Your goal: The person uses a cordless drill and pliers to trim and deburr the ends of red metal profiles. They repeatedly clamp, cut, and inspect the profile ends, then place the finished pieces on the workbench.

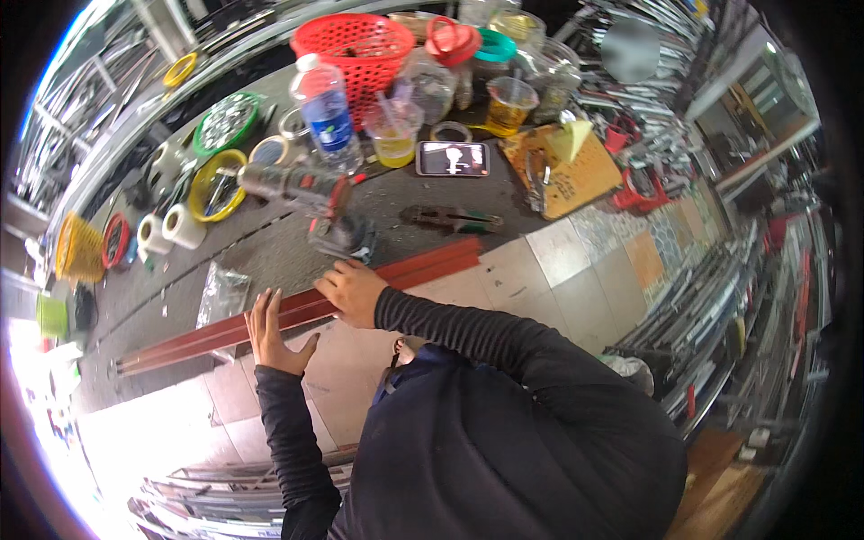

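Observation:
Along the near edge of the dark workbench lies a long reddish-brown profile bar (418, 265), grooved along its length. My right hand (355, 295) is on the bar near its middle, fingers bent over it and the thumb hidden. My left hand (281, 340) is further left, fingers stretched up against the bar and thumb spread away. Just beyond my right hand a cordless drill (310, 193) stands on its battery, its front end toward the left. A clear plastic bag (222, 295) lies behind the bar, close to my left fingers.
Behind the drill stand a water bottle (328, 121), drink cups (394, 135), a red basket (353, 45) and a phone (453, 159). Pliers (452, 219) and an orange board (565, 171) lie to the right. White rolls (184, 226) and a yellow bowl (216, 184) sit left.

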The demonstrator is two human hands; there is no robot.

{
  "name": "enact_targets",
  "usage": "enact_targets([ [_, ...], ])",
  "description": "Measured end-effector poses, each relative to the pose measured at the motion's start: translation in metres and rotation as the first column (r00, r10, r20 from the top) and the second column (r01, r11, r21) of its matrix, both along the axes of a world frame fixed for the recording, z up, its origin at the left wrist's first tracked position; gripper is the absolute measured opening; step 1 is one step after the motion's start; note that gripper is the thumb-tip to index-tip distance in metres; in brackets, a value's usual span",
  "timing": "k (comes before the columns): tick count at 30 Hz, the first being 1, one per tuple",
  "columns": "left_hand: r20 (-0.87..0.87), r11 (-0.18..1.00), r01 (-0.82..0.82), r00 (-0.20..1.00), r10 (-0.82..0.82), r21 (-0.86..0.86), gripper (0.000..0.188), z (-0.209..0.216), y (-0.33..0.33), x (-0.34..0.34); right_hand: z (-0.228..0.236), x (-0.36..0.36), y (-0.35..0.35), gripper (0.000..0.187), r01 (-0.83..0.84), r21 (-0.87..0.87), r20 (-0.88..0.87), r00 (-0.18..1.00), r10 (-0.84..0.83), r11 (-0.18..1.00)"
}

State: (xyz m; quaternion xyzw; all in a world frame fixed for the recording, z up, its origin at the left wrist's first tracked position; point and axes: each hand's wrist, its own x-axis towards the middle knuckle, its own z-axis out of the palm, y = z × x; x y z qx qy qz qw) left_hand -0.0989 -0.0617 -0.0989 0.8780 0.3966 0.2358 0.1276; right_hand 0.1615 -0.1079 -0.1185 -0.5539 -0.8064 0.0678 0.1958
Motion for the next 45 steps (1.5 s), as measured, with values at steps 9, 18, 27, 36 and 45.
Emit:
enact_targets([
  [9, -0.135, 0.959, -0.108, 0.980, 0.148, 0.263, 0.097, -0.077, 0.023, 0.000, 0.023, 0.063, -0.037, 0.066, 0.473, 0.219, -0.431, 0.832, -0.350, 0.853],
  [18, -0.122, 0.961, -0.108, 0.982, 0.143, 0.253, 0.096, -0.078, 0.035, -0.008, -0.006, 0.070, 0.049, 0.099, 0.431, -0.022, -0.324, 0.850, -0.415, 0.902],
  [27, -0.159, 0.975, -0.199, 0.964, 0.213, 0.097, 0.089, -0.066, 0.065, -0.041, 0.000, 0.103, 0.076, 0.109, 0.255, -0.096, -0.291, 0.917, -0.272, 0.962],
  [36, 0.056, 0.995, 0.041, 0.997, -0.046, 0.091, 0.082, -0.023, -0.005, 0.090, 0.001, 0.153, 0.031, 0.106, 0.247, 0.031, -0.324, 0.919, -0.224, 0.969],
  [45, 0.085, 0.979, 0.204, 0.976, -0.201, -0.025, 0.081, -0.034, -0.052, 0.242, -0.014, 0.285, -0.080, 0.073, 0.399, -0.091, 0.186, 0.907, -0.378, 0.912],
])
